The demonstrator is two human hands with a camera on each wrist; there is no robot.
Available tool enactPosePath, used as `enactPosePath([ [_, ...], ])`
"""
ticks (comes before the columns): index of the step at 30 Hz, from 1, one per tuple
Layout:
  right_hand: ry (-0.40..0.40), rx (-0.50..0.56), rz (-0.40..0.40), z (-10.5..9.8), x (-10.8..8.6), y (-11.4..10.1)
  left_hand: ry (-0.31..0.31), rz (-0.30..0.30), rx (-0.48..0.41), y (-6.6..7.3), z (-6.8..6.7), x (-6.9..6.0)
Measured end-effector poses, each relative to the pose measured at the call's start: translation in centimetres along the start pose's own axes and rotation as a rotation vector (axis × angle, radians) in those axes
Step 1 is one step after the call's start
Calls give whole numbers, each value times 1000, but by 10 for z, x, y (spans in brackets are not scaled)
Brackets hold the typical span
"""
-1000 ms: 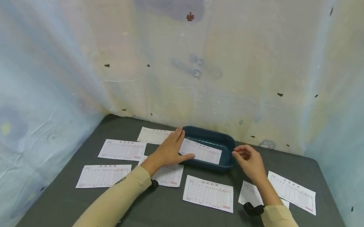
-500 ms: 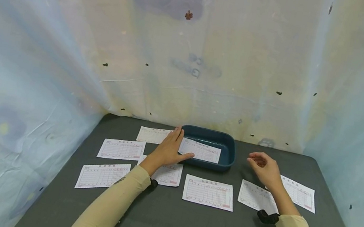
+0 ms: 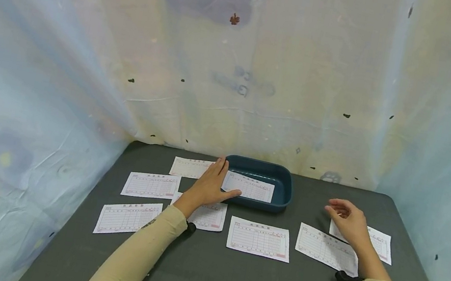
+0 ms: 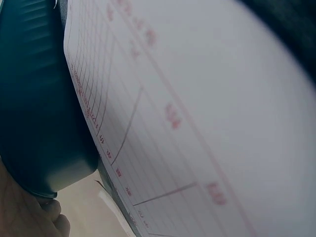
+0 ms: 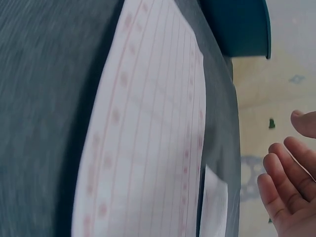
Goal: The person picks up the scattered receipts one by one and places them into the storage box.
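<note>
My left hand (image 3: pixel 212 185) rests at the left rim of the dark teal tray (image 3: pixel 285 205), its fingers extended. One printed slip (image 3: pixel 249 187) lies in the tray beside that hand. My right hand (image 3: pixel 348 222) hovers over the right side of the table, fingers relaxed and slightly bent, holding nothing. Below it is a slip (image 3: pixel 381 243) that it partly covers, with another slip (image 3: pixel 324 247) nearer me. In the right wrist view the right fingers (image 5: pixel 286 185) are spread from the thumb. The left wrist view shows a slip (image 4: pixel 148 123) next to the tray (image 4: pixel 39 98).
More printed slips lie on the dark table (image 3: pixel 229 280): one at front centre (image 3: pixel 259 239), one partly under the left forearm (image 3: pixel 210 216), and several at the left, including one at the back (image 3: pixel 189 168). A patterned cloth (image 3: pixel 264 67) hangs behind and at the sides.
My right hand has moved right, away from the tray's right rim to above the right-hand slips, with nothing in it. The left hand has stayed at the tray.
</note>
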State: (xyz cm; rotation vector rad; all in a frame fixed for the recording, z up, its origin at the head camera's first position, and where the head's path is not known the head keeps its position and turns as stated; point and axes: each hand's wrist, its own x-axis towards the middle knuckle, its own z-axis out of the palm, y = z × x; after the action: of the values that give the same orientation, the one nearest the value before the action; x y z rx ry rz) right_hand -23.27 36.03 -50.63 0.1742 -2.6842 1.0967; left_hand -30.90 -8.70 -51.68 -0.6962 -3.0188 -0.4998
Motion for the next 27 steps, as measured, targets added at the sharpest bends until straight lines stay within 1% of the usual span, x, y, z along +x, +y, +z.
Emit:
enactPosePath([
  [7,33,-38,24,-13,-7,14,-1,-2,-13,1,-2,-1],
  [14,50,-73,70,-21,-11,26,9,1,-6,1,-2,-1],
  [17,48,-84,93,-24,-14,32,5,-6,-7,1,-1,0],
  [22,39,-133,130,-33,-18,42,-5,-8,-3,0,1,1],
  [27,54,-150,158,-40,-21,50,5,0,-16,-1,0,0],
])
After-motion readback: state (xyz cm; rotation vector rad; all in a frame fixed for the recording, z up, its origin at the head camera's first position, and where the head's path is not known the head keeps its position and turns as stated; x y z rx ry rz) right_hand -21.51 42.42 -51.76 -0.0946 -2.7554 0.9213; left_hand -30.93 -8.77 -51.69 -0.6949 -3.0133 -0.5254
